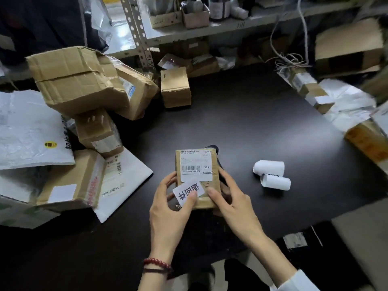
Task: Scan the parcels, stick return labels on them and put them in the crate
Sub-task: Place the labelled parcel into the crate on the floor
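One wide-angle view, worn on the person's head, looks forward and steeply down onto the dark tabletop (pixel 262 127). It sits close above the left hand (pixel 168 208) and right hand (pixel 235 206) at the near edge — the far edge and metal shelf (pixel 210 31) curve across the top.

My parcel (pixel 178 164) is matt brown cardboard, the return label (pixel 188 193) on it smooth white paper, the surface (pixel 241 127) beneath it faintly glossy.

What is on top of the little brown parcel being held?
On the parcel: a white barcode label and, overlapping its lower edge, a sticker with black characters, held by the left hand. Fingers cover the sticker's lower corner.
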Demonstrator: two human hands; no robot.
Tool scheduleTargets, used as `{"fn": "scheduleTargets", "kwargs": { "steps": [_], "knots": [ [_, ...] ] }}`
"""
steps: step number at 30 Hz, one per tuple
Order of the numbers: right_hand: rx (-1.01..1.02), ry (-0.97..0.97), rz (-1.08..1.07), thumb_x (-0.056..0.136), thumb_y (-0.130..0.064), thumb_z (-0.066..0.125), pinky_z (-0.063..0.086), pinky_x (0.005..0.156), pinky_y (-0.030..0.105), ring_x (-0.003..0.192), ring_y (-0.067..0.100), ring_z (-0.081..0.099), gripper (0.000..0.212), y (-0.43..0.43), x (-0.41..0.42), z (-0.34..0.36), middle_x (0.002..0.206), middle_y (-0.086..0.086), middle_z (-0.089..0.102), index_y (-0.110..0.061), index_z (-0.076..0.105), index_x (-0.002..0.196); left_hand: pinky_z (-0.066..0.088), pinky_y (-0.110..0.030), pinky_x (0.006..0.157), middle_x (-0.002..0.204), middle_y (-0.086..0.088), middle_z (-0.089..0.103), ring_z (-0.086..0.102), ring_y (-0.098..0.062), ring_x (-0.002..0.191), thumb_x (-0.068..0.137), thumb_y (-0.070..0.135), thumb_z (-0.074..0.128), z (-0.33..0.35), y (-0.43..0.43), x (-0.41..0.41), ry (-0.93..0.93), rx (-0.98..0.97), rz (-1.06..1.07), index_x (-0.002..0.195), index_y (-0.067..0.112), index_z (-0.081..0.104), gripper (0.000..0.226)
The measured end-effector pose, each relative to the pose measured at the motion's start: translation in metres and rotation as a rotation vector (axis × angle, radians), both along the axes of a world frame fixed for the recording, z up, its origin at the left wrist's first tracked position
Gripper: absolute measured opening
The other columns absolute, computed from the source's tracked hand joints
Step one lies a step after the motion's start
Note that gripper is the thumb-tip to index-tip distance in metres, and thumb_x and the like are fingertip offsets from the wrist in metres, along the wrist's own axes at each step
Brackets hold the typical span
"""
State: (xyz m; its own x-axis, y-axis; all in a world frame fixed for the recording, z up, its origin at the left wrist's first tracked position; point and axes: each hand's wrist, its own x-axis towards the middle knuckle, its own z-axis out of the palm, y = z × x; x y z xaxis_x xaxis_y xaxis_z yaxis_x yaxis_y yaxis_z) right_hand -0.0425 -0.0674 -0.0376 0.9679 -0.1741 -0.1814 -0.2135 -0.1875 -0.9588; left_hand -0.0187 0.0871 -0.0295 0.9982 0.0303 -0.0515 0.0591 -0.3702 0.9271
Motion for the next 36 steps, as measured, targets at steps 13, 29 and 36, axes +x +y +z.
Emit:
{"fn": "scheduleTargets", "kwargs": {
  "steps": [13,29,36],
  "knots": [
    [-0.055,-0.111,-0.795,0.092,-0.029,0.063,0.046,0.095,0.015,0.109,-0.006,0.061,0.051,-0.023,-0.118,0.015,0.114,-0.021,0.067,-0.047,0.043,0.135,0.054,-0.02,0.08,0.117,0.019,0.063,0.063,0.003,0.098,0.078,0.028,0.075,0.017,-0.078,-0.027,0.003,-0.167,-0.773,0.128,0.042,0.049,0.058],
    [0.112,0.049,-1.099,0.098,-0.026,0.052,0.044,0.097,0.021,0.113,-0.006,0.056,0.041,-0.207,-0.3,-0.036,0.121,-0.027,0.06,-0.057,0.043,0.123,0.046,-0.034,0.099,0.123,0.028,0.055,0.052,0.006,0.115,0.068,0.067,0.068,-0.043,-0.328,-0.153,0.22,-0.1,-1.255,0.125,0.057,0.039,0.065],
    [0.137,0.143,-1.126,0.095,-0.014,0.058,0.042,0.097,0.016,0.113,-0.006,0.055,0.041,-0.297,-0.318,-0.107,0.118,-0.022,0.061,-0.041,0.053,0.126,0.058,-0.049,0.078,0.104,0.001,0.069,0.069,-0.02,0.095,0.077,0.047,0.073,-0.117,-0.417,-0.155,0.601,-0.002,-1.197,0.108,0.036,0.058,0.036]
  ]
}}
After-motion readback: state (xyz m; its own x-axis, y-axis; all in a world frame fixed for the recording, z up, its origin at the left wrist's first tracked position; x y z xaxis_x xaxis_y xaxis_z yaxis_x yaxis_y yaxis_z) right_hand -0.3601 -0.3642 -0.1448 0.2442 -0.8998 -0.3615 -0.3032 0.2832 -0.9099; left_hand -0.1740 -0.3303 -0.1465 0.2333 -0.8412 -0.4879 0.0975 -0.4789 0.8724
